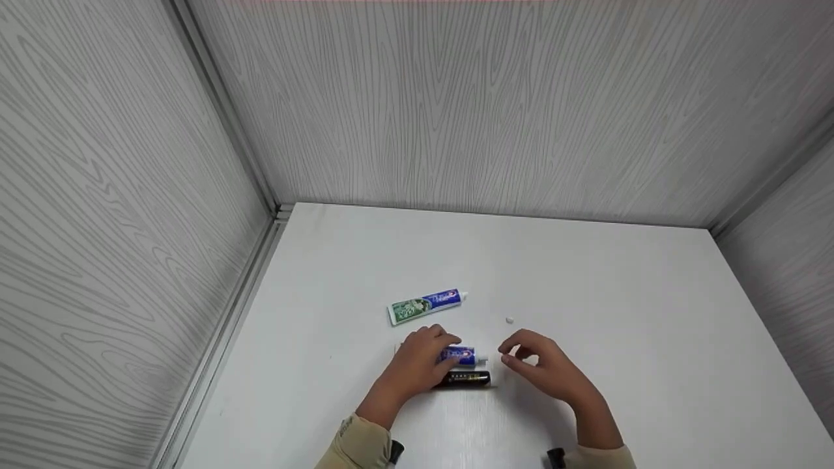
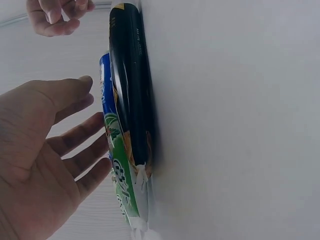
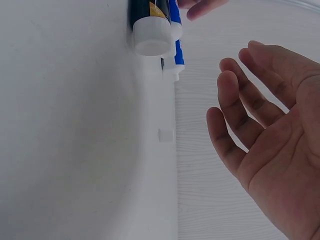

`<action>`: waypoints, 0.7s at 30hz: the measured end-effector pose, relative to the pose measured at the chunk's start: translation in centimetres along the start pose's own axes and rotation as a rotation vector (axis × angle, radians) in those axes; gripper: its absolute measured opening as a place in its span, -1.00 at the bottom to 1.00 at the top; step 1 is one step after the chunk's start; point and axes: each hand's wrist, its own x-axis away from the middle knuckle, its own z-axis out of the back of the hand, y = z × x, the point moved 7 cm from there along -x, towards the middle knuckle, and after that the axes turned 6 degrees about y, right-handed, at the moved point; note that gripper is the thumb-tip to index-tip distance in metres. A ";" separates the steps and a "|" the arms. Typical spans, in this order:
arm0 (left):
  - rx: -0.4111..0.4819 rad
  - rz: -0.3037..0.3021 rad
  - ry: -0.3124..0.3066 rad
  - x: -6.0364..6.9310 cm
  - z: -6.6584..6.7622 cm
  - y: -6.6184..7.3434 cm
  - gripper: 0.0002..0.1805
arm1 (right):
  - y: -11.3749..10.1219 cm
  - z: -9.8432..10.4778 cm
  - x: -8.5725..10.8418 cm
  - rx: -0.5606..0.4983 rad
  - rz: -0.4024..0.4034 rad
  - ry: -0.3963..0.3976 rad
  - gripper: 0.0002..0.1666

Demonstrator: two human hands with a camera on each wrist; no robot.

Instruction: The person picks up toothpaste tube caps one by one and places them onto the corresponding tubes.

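My left hand (image 1: 420, 359) is over a blue-and-green toothpaste tube (image 1: 464, 355), covering its left part. In the left wrist view those fingers (image 2: 82, 159) are spread and reach the tube's side, the thumb standing apart from it. Whether they press on it I cannot tell. Beside this tube, on the near side, lies a black toothpaste tube (image 2: 127, 80) with a white cap (image 3: 152, 36). My right hand (image 1: 541, 365) hovers right of the tubes' cap ends, loosely bent, nothing visible in it. A small white cap (image 1: 509, 320) lies on the table beyond it.
A second blue-and-green toothpaste tube (image 1: 425, 306) lies slanted farther back on the white table (image 1: 619, 312). Grey wood-grain panels (image 1: 456, 111) stand behind the table and at both sides.
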 end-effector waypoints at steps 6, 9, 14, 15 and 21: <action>0.014 0.023 -0.025 -0.3 -0.2 0.0 -0.63 | 0.1 0.6 -0.1 0.031 0.020 0.077 -0.87; 0.020 0.019 -0.026 -0.5 0.0 0.0 -0.62 | 0.2 1.1 -0.3 0.049 0.029 0.121 -0.85; 0.048 0.005 -0.002 -0.7 0.4 -0.3 -0.63 | 0.7 2.3 -0.6 0.085 0.002 0.212 -0.79; 0.053 0.004 0.003 -0.8 0.4 -0.4 -0.64 | 0.8 2.5 -0.7 0.093 -0.006 0.228 -0.78; 0.082 0.029 -0.013 -1.0 0.2 -1.2 -0.62 | 1.7 3.0 -0.9 0.135 -0.040 0.280 -0.78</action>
